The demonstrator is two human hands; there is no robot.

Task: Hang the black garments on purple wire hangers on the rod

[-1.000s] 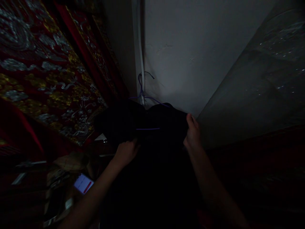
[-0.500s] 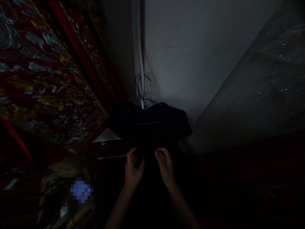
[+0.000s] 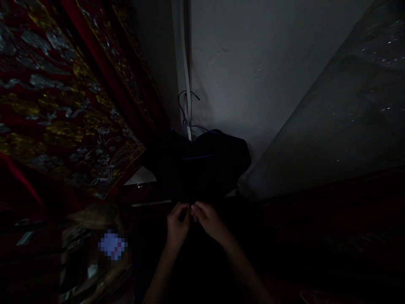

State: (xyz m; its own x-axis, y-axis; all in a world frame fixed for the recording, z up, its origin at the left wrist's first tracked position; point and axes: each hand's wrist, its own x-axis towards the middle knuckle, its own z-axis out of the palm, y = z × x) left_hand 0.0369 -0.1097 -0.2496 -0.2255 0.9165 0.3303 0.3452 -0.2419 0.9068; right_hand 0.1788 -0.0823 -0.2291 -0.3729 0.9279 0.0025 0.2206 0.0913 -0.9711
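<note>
A black shirt (image 3: 218,164) with short sleeves hangs from a thin purple wire hanger (image 3: 184,122). Both of my hands meet at the middle of its front, below the chest. My left hand (image 3: 178,223) pinches the dark cloth between thumb and fingertips. Close beside it, my right hand (image 3: 207,218) has its fingers bent together on the same spot. Whatever small part lies between the fingertips is too dark to make out. Across the chest runs the hanger's purple lower bar (image 3: 198,157).
A pale strap (image 3: 186,63) runs down the grey wall (image 3: 240,63) behind the hanger. Red cloth (image 3: 63,105) with gold and silver embroidery hangs at left. Lower left, a lit, blurred screen (image 3: 112,245) lies among clutter. Clear plastic sheeting (image 3: 357,105) covers the right side.
My right hand has let go of the shirt's sleeve at the right and come down to the middle. My left hand has moved lower, and both hands have drawn together on the front.
</note>
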